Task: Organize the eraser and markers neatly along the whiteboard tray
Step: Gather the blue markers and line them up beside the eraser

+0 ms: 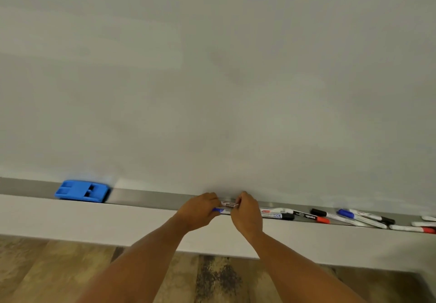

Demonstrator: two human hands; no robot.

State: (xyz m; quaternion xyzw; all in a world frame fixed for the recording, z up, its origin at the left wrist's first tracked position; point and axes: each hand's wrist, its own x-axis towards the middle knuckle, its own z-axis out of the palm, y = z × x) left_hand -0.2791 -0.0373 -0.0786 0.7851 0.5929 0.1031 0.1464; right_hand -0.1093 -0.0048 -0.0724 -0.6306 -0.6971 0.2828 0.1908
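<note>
Both forearms outstretched, left hand (pixel 199 210) and right hand (pixel 247 213) fingers pinched on markers (pixel 227 207) over tray (pixel 153 197).

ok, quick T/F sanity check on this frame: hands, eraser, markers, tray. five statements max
1. The blue eraser sits in the tray, off to the left of both hands. True.
2. The left hand is resting on the eraser. False: it is at the middle of the tray, on markers, well apart from the eraser.
3. Both hands meet on the same small bunch of markers, the right hand at its right end. True.
4. The loose markers right of the hands already lie in one neat parallel row. False: they lie at different angles and overlap.
5. The whiteboard carries fresh writing. False: only faint smudges show.
</note>
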